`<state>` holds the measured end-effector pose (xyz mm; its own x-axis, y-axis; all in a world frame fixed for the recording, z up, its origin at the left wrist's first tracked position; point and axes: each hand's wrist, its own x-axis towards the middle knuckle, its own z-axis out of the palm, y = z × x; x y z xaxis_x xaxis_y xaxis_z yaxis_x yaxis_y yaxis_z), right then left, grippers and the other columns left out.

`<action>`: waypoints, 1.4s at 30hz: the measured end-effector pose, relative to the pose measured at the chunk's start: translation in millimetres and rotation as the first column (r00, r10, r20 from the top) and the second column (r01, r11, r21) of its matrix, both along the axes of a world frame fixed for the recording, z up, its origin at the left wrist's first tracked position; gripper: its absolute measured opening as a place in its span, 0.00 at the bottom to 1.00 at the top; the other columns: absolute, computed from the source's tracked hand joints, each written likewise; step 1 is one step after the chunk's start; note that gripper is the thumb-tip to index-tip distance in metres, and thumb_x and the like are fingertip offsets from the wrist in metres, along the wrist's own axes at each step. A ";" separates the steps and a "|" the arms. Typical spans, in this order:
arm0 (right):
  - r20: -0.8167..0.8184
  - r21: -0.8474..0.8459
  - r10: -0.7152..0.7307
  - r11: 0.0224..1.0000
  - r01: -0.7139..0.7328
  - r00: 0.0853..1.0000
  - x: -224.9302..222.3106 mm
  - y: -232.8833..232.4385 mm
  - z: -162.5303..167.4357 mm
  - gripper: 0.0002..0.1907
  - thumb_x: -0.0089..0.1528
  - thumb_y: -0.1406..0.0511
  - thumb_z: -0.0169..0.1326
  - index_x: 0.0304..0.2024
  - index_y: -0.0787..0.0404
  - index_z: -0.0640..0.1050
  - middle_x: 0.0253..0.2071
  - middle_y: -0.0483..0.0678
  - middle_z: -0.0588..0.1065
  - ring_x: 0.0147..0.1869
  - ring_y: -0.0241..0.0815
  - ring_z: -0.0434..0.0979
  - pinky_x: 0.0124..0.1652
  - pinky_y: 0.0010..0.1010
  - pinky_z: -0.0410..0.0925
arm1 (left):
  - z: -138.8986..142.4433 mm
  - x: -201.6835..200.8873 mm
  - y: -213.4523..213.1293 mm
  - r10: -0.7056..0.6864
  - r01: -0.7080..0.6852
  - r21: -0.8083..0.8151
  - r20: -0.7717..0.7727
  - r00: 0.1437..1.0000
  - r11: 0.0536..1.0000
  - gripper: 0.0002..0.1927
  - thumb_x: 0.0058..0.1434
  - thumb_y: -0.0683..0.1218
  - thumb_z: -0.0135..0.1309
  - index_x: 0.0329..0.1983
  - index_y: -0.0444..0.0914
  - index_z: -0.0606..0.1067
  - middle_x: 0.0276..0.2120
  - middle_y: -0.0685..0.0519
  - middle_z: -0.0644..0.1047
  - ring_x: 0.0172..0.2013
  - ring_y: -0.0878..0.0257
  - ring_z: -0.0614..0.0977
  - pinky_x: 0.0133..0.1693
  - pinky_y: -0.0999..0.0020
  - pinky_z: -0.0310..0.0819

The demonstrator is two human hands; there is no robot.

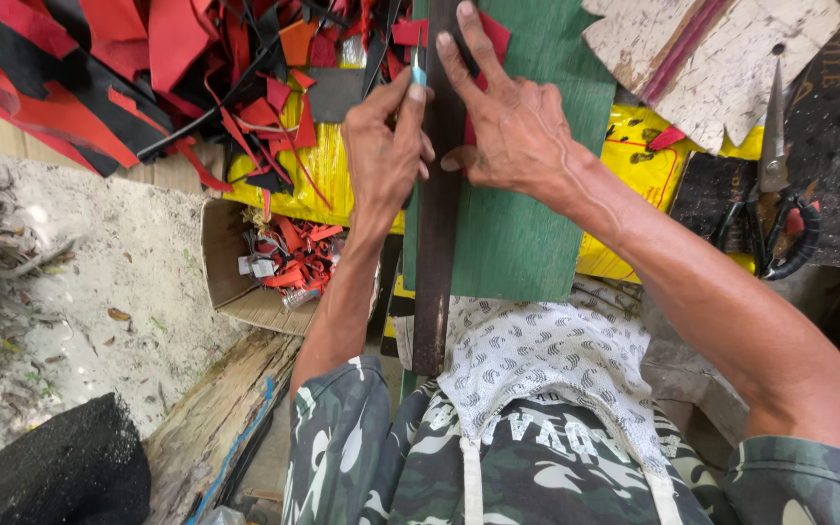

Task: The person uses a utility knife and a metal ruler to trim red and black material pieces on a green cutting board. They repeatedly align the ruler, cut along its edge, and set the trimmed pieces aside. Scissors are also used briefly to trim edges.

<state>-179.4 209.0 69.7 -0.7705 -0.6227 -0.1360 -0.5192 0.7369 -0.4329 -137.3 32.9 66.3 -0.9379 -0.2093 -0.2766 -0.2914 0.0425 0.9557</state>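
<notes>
Left hand (pixel 383 156): fingers pinched around a small blue-handled blade (pixel 419 70), tip set against the left edge of a long dark straightedge (pixel 435 224). Right hand (pixel 509 131): fingers spread flat, pressing the straightedge down onto a green sheet (pixel 527 233); nothing gripped.

The green sheet lies on the person's lap over a patterned white cloth (pixel 546 350), its far end reaching the heap of scraps. Blade sits at the far end of the sheet; whether a cut already runs along the edge cannot be made out. Judged: sheet appears whole, so most of the cutting seems left.

Cardboard box (pixel 235 282) on the ground at left, open, holding red strips and small pale bits. Heap of red and black offcuts (pixel 128 68) beyond. Scissors (pixel 775 209) lie at right, untouched.
</notes>
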 end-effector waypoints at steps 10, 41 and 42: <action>-0.011 -0.020 0.003 1.000 -0.003 1.000 -4.0 2.5 -7.6 0.71 0.44 0.52 0.77 0.80 0.57 0.50 0.80 0.58 0.37 0.42 0.66 0.81 0.36 0.51 0.73 | -4.2 -28.4 -6.5 -0.067 0.072 -0.133 0.042 0.997 0.988 0.15 0.70 0.47 0.52 0.52 0.33 0.81 0.28 0.52 0.83 0.16 0.71 0.79 0.14 0.72 0.71; 0.050 0.047 -0.006 0.999 0.004 0.999 -0.1 0.6 -2.2 0.71 0.46 0.51 0.76 0.80 0.55 0.45 0.79 0.60 0.42 0.39 0.71 0.79 0.35 0.57 0.72 | 2.2 16.9 -2.1 -0.232 0.198 -0.470 -0.016 0.973 0.860 0.11 0.70 0.42 0.49 0.40 0.28 0.75 0.29 0.40 0.77 0.29 0.49 0.81 0.33 0.56 0.71; 0.034 0.047 0.000 0.999 -0.002 0.999 -0.4 0.3 -1.7 0.71 0.46 0.51 0.76 0.79 0.55 0.45 0.79 0.61 0.42 0.39 0.71 0.79 0.34 0.57 0.72 | 2.8 23.0 -1.7 -0.226 0.184 -0.463 -0.036 0.973 0.867 0.10 0.70 0.42 0.49 0.40 0.28 0.76 0.29 0.40 0.77 0.29 0.50 0.81 0.34 0.57 0.71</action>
<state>-179.8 209.3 68.0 -0.7642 -0.6160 -0.1909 -0.5057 0.7561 -0.4154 -114.3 31.2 69.1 -0.9891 -0.0924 -0.1144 -0.1460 0.5269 0.8373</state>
